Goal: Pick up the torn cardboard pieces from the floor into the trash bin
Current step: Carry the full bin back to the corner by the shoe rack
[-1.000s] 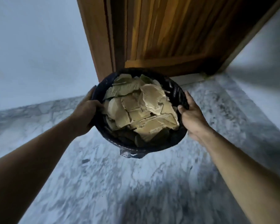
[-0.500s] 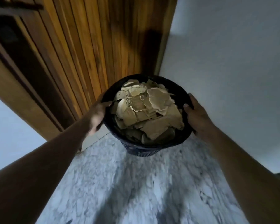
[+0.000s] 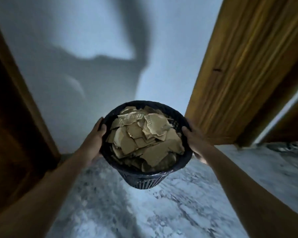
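Observation:
A round dark mesh trash bin [image 3: 144, 179] hangs in the air above the marble floor, held between both hands. It is heaped with several torn brown cardboard pieces [image 3: 144, 138]. My left hand [image 3: 95, 136] grips the bin's left rim, thumb over the edge. My right hand [image 3: 194, 138] grips the right rim the same way. No cardboard shows on the floor in view.
A white wall [image 3: 101, 57] with my shadow on it stands straight ahead. A dark wooden door [image 3: 12, 126] is at the left. A lighter wooden door [image 3: 239, 74] is at the right, with a gap beside it. Grey-white marble floor [image 3: 162, 212] lies below.
The view has swung right while I carry the bin: the wooden door that was ahead is now at the left, a white wall is ahead and another door shows at the right. Both hands keep their grip.

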